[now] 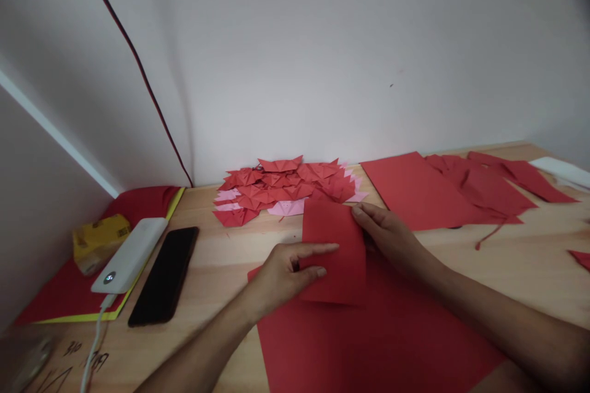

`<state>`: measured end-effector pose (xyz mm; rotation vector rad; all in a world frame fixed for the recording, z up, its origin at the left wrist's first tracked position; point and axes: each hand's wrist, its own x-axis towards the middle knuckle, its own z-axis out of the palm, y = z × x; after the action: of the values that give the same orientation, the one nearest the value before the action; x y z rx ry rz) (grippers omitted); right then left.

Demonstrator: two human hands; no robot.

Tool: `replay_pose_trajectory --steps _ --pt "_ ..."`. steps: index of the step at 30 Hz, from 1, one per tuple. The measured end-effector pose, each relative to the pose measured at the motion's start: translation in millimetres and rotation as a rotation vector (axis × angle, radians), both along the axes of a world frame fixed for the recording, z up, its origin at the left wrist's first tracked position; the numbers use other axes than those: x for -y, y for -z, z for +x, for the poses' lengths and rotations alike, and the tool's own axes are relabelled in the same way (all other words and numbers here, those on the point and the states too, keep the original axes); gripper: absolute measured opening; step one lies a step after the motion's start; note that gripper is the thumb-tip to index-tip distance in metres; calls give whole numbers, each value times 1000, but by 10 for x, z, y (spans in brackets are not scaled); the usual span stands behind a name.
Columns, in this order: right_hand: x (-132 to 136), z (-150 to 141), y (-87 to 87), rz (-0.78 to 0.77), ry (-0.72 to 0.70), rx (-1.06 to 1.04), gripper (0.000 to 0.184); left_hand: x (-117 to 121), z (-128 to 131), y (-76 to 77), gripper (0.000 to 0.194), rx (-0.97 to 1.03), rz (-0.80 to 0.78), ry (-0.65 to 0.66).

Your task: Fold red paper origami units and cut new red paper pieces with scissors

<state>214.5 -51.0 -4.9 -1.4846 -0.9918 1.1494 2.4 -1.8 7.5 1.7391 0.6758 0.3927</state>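
Note:
A small rectangular sheet of red paper (336, 276) is held up in the middle of the head view, above a larger red sheet (369, 344) lying on the table. My right hand (387, 230) pinches the small sheet at its upper right edge, thumb in front and the other fingers mostly hidden behind. In front of the sheet's left side is my left hand (288, 270), its index finger and thumb stretched out and apart. Whether those fingertips touch the paper I cannot tell. Behind the sheet lies a pile of folded red and pink paper pieces (276, 187).
Red sheets (415, 190) and cut red pieces (498, 187) lie at the back right, by a red tassel cord (488, 236). On the left are a black phone (163, 276), a white power bank (131, 255) with a cable (94, 344), and a yellow packet (101, 239).

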Motion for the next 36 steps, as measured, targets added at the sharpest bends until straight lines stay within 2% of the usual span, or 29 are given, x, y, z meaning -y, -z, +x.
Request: replay_pose_trajectory --steps 9,24,30,36 --pt "12 21 17 56 -64 130 39 -5 -8 -12 57 39 35 -45" --pt "6 40 50 88 -82 191 43 -32 -26 -36 56 42 27 -90" --pt "22 32 33 152 -208 250 39 -52 -31 -36 57 78 2 -124" --pt "31 20 23 162 -204 289 41 -62 -32 -46 58 71 -2 -127"
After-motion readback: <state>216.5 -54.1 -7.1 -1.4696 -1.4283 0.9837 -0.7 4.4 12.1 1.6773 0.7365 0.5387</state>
